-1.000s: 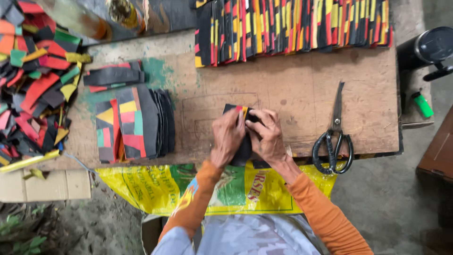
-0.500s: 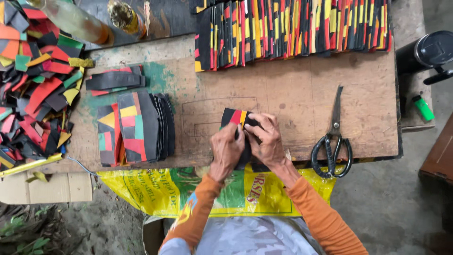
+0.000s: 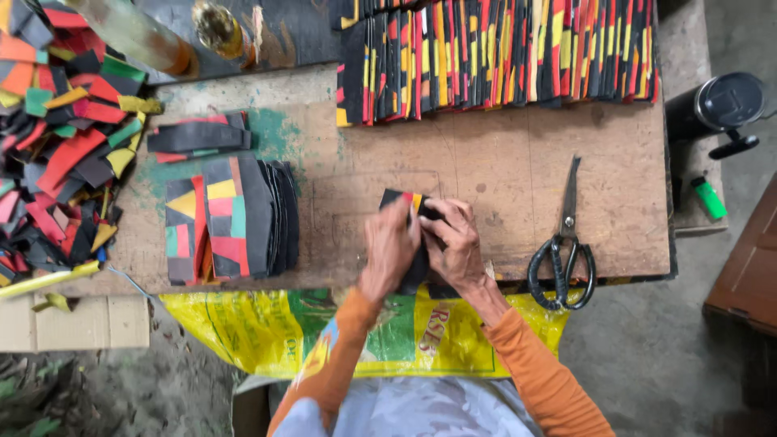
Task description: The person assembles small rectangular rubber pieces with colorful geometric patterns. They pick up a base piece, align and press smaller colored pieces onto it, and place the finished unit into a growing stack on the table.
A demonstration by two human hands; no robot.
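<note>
Both hands, left hand (image 3: 391, 245) and right hand (image 3: 455, 247), pinch a black patchwork piece (image 3: 419, 267) at lower centre, near the tabletop's (image 3: 486, 170) front edge. Bare wood lies open around them, between the stacked pieces (image 3: 231, 218) at left and scissors (image 3: 564, 243) at right.

A worn wooden worktable (image 3: 502, 162) with green paint stains stands on a grey concrete floor (image 3: 647, 356) in soft daylight.

Both hands, left hand (image 3: 391, 244) and right hand (image 3: 455, 245), have shifted the black patchwork piece (image 3: 411, 202) slightly along the wooden table's near edge, pressing closer together.
</note>
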